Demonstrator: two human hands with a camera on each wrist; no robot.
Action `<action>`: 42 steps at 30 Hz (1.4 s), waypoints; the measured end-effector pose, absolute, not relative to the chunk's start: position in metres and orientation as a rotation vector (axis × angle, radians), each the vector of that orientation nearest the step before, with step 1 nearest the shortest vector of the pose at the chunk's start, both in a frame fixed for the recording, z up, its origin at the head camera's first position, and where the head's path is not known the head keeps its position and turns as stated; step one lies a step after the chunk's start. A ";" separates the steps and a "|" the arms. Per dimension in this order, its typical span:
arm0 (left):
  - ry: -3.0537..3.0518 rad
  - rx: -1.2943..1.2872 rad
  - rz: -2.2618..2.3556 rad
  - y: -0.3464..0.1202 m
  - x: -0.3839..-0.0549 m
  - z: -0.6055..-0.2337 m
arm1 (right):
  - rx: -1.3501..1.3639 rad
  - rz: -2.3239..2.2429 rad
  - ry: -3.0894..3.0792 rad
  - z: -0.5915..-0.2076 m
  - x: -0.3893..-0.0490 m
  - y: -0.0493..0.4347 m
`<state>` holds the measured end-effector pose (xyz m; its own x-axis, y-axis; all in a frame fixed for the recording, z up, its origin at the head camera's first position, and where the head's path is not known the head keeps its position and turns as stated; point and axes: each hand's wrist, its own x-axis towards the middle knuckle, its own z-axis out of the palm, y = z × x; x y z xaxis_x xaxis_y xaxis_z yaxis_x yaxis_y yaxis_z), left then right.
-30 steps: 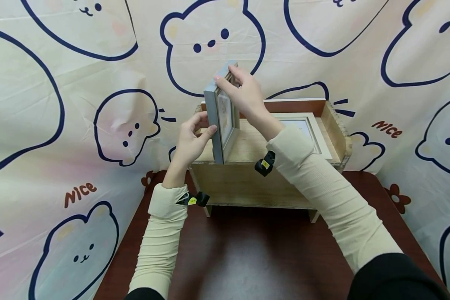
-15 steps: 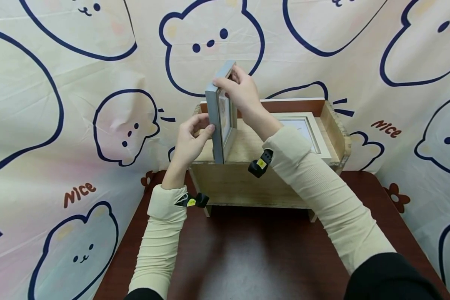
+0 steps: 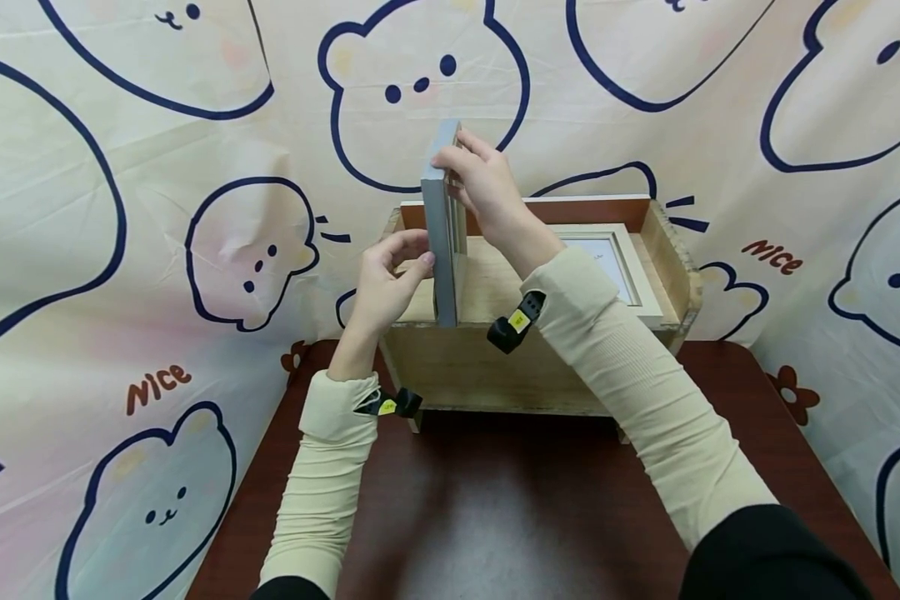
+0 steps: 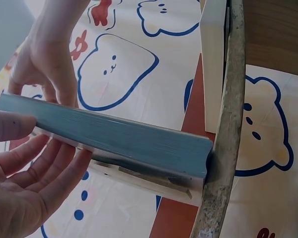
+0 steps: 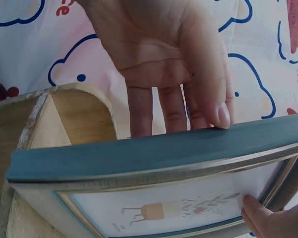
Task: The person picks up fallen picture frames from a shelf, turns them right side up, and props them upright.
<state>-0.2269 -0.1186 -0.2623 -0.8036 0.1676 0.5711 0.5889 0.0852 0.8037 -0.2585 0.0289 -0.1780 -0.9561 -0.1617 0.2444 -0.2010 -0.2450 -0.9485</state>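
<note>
A blue-grey picture frame (image 3: 441,250) stands upright, almost edge-on in the head view, its lower end at the front edge of the wooden shelf unit (image 3: 495,371). My left hand (image 3: 386,279) holds its near side low down; in the left wrist view the thumb lies on the blue edge (image 4: 109,131), fingers round the back. My right hand (image 3: 487,187) pinches the top, thumb on the upper edge. The right wrist view shows the framed picture (image 5: 154,210), a plant in a tan pot, with right-hand fingers (image 5: 258,213) against its front.
On the right half of the shelf top lies a cream picture frame (image 3: 641,279), leaning toward the back. Raised wooden sides (image 3: 675,258) and a reddish-brown back board (image 3: 600,214) border it. The unit stands on a dark brown table (image 3: 495,508); a cartoon-printed cloth (image 3: 255,150) hangs behind.
The picture frame has turned so that its picture side hardly shows in the head view. Its near edge has shifted slightly right, and my right forearm has moved a little left.
</note>
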 end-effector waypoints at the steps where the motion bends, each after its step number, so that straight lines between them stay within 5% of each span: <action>1: -2.039 -0.749 -1.768 -0.118 -0.227 -0.262 | 0.453 2.432 -1.910 -0.178 -0.259 0.029; 22: -2.094 -0.738 -1.718 -0.113 -0.225 -0.267 | 0.352 2.593 -1.759 -0.181 -0.261 0.030; 42: -2.354 -0.558 -1.168 -0.113 -0.235 -0.277 | 0.376 2.598 -1.730 -0.181 -0.260 0.032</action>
